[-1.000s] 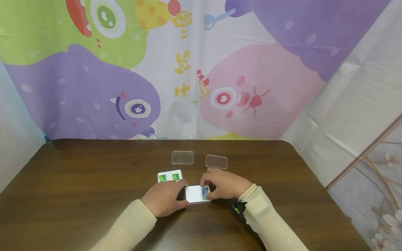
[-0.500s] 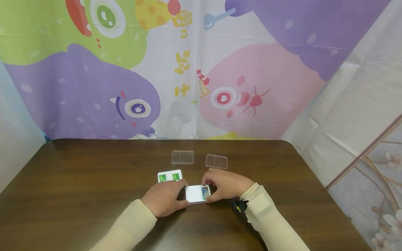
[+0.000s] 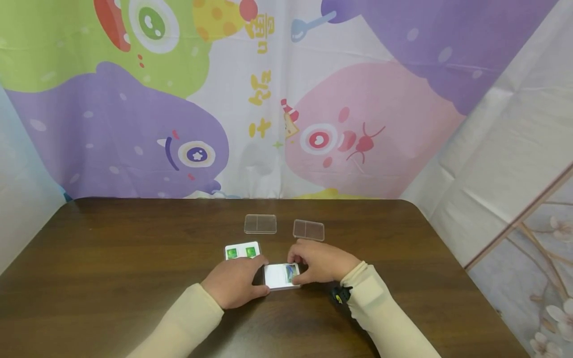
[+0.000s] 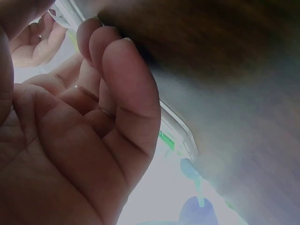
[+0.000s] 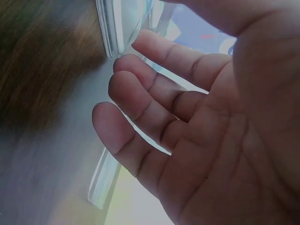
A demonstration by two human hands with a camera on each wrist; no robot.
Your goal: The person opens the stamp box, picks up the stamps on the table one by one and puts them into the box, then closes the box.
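On the table in the head view lies a small clear plastic card box, holding a white card with a blue-green picture at its right end. My left hand grips the box's left end, thumb at the near corner, index finger at the far one. Its right end is between the thumb and index finger of my right hand; the thumb overlaps the card's picture. In the right wrist view, the index fingertip is by the clear box wall. Behind my left hand sits a second box with a green-pictured card, partly covered.
Two flat clear rectangular plastic pieces, like box lids, lie beyond my hands. The brown wooden table reaches back to a cartoon-printed cloth. A small black device is at my right wrist.
My right thumb has shifted slightly left from the card's edge onto its picture since half a second ago. The left hand and both boxes have stayed in place.
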